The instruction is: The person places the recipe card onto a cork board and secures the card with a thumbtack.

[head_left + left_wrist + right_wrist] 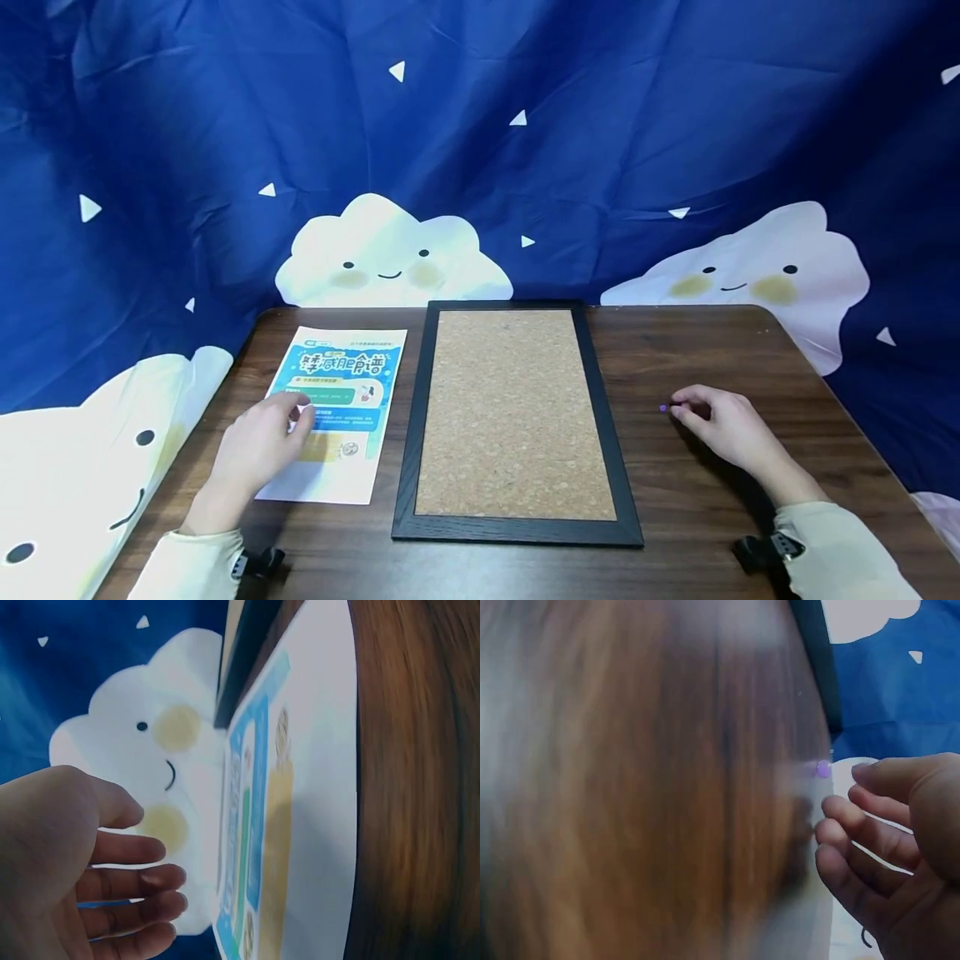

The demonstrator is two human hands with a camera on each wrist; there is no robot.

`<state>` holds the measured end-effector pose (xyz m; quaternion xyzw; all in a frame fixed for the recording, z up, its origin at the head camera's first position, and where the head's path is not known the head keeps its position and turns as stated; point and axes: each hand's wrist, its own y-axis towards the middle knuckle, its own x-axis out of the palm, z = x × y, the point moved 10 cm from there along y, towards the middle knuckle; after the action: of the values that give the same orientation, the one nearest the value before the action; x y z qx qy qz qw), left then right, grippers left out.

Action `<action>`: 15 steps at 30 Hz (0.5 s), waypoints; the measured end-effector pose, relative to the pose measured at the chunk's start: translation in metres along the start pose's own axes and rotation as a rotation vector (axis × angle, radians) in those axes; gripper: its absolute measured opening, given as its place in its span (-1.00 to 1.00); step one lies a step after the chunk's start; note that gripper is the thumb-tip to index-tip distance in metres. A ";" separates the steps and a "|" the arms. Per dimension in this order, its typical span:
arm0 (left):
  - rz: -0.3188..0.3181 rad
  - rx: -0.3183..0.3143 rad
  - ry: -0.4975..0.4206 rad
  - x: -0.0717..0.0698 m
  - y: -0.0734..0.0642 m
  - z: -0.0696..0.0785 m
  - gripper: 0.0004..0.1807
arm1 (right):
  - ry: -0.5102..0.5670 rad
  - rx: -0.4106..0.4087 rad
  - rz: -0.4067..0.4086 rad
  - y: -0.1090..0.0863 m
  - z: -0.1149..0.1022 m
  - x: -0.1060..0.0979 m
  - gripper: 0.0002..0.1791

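1. Bench (690, 350): its flat top should suit a low, slow approach to small things.
2. Framed corkboard (513, 417): lies mid-bench, between the two grips; best not bumped.
3. Printed sheet (345, 400): face up, left of the corkboard; avoid creasing it.
4. Left grip (255, 442): released, fingers relaxed over the sheet; any touch should be light.
5. Right grip (731, 425): also released, thumb and fingers parted.
6. Purple piece (663, 408): right of the corkboard, just beside the thumb; pinch its sides squarely, as a nudge could roll it.
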<state>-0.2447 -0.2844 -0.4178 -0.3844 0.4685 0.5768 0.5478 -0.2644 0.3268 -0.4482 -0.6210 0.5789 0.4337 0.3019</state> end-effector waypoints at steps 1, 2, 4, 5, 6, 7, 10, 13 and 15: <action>-0.008 -0.013 0.008 0.001 0.000 -0.004 -0.63 | 0.004 -0.001 -0.008 0.001 0.001 0.001 -0.81; -0.017 -0.026 0.014 0.001 0.001 -0.009 -0.62 | 0.012 -0.001 -0.015 0.001 0.002 0.002 -0.81; -0.028 -0.049 0.029 0.002 0.002 -0.017 -0.59 | 0.025 -0.008 -0.021 0.003 0.002 0.003 -0.80; -0.036 -0.062 0.033 0.004 0.002 -0.021 -0.58 | 0.031 -0.013 -0.020 0.004 0.002 0.004 -0.80; -0.047 -0.075 0.037 0.005 0.003 -0.026 -0.57 | 0.034 -0.019 -0.018 0.004 0.002 0.005 -0.81; -0.058 -0.088 0.039 0.007 0.003 -0.030 -0.55 | 0.038 -0.025 -0.016 0.005 0.003 0.006 -0.81; -0.087 -0.124 0.040 0.013 0.005 -0.041 -0.53 | 0.040 -0.032 -0.010 0.006 0.005 0.007 -0.82; -0.099 -0.163 0.040 0.017 0.006 -0.051 -0.49 | 0.038 -0.030 -0.011 0.008 0.006 0.009 -0.82; -0.101 -0.191 0.042 0.019 0.007 -0.058 -0.47 | 0.037 -0.028 -0.019 0.009 0.005 0.011 -0.82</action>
<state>-0.2572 -0.3351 -0.4501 -0.4701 0.4025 0.5823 0.5272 -0.2750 0.3250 -0.4586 -0.6385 0.5725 0.4274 0.2863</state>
